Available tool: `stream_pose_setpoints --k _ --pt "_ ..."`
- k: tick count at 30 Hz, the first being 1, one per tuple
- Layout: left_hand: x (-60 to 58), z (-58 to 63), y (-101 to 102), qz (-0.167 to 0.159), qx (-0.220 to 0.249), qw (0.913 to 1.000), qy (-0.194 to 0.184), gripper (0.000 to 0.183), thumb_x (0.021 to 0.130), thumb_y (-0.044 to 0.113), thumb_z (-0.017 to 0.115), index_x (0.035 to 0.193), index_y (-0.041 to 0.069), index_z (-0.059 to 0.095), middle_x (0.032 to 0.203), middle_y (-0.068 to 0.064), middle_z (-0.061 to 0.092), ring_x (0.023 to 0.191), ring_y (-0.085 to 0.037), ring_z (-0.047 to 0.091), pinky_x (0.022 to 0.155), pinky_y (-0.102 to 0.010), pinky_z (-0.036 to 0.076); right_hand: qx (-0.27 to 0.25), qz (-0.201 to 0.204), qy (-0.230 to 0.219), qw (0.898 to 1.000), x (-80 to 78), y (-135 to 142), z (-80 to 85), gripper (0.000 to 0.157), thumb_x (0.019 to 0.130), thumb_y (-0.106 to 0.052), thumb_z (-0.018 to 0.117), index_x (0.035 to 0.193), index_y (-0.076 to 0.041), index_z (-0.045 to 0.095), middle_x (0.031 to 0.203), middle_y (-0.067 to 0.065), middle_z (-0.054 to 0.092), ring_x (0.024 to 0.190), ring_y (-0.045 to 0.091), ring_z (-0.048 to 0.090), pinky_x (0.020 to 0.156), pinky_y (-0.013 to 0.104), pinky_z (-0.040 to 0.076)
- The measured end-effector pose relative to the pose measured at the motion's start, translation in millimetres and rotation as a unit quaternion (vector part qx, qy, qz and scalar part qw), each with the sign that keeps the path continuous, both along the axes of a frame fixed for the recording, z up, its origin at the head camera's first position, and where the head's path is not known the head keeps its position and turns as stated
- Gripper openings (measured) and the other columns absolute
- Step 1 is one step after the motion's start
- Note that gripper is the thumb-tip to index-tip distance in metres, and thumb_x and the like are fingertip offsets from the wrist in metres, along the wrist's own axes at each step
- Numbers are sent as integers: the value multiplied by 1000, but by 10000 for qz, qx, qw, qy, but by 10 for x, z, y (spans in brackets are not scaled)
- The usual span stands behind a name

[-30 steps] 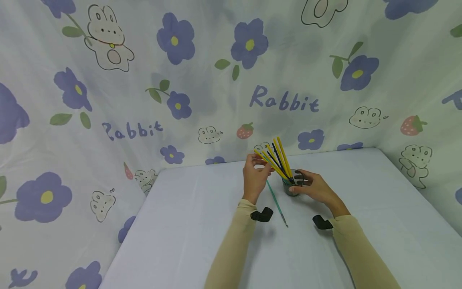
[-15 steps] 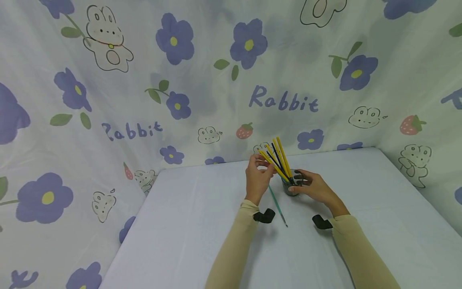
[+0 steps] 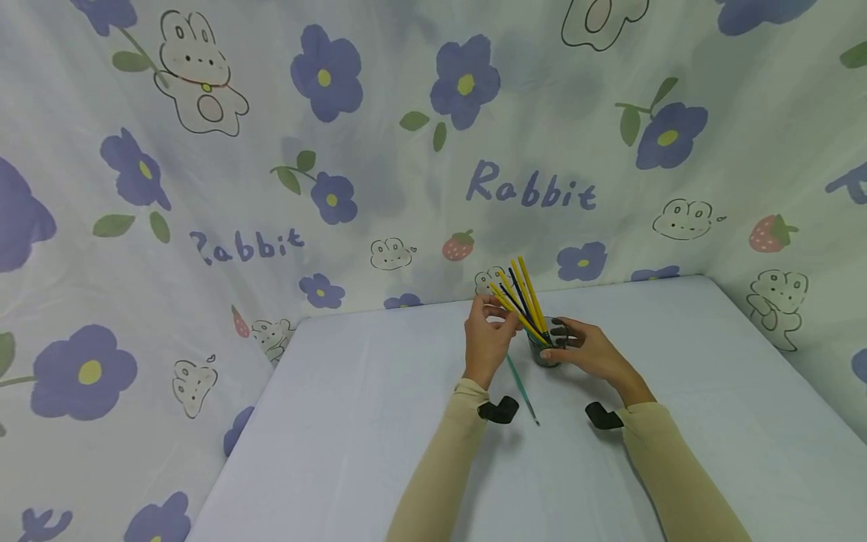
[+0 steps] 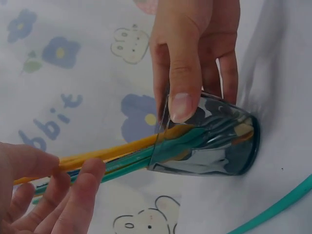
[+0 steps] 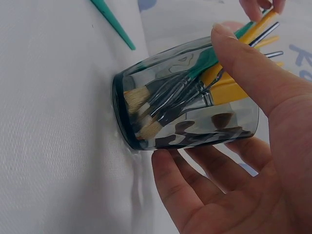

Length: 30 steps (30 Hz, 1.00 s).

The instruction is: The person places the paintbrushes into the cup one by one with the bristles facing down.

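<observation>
A grey-tinted clear glass (image 4: 209,158) stands on the table, holding several paintbrushes (image 5: 214,87) with their bristles down. Their yellow, dark blue and green handles lean left out of its rim. My right hand (image 3: 599,352) holds the glass from the right, thumb on the near side and fingers around the far side. At the upper part of the handles, my left hand (image 3: 486,340) pinches a yellow paintbrush (image 4: 117,148) between thumb and fingertips; its lower end is in the glass. One green paintbrush (image 3: 521,388) lies on the table beneath the left hand, its upper end hidden.
A white cloth covers the table (image 3: 339,421). Close behind its back edge hangs a curtain (image 3: 406,173) printed with flowers and rabbits, which continues along the left and right sides. A black wrist mount (image 3: 500,409) sticks out from the left sleeve.
My left hand has shifted slightly right, toward the glass, and the leftmost yellow handle has swung closer to the others. The right hand and the glass have stayed in place.
</observation>
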<state>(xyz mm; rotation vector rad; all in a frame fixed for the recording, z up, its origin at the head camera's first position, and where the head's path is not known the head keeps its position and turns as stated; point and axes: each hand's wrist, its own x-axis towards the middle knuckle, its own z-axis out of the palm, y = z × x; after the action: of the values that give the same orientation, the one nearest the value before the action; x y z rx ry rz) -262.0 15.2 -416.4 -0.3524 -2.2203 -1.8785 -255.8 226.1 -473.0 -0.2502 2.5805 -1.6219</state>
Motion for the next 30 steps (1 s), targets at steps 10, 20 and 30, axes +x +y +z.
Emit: stream_pose_setpoints --k 10,20,30 --pt "27 -33 -44 196 -512 9984 -155 26 92 11 74 106 11 51 89 -8 70 69 -12 73 63 -24 55 -9 15 -96 10000 10 -9 16 97 89 -39 82 161 -2 30 156 28 46 140 52 50 111 61 47" --pt "46 -64 -152 226 -1028 9941 -278 35 86 9 79 106 6 51 85 -6 69 67 -8 68 60 -22 48 29 -35 -76 10000 20 3 14 96 88 -41 82 161 -3 32 155 28 48 140 51 50 111 61 47" --pt "-24 -175 -283 580 -1222 9892 -558 25 86 13 76 105 9 59 86 -7 69 67 -10 69 60 -24 52 12 28 -40 10000 14 6 -2 96 89 -39 82 162 -4 30 156 29 46 140 52 50 112 61 46"
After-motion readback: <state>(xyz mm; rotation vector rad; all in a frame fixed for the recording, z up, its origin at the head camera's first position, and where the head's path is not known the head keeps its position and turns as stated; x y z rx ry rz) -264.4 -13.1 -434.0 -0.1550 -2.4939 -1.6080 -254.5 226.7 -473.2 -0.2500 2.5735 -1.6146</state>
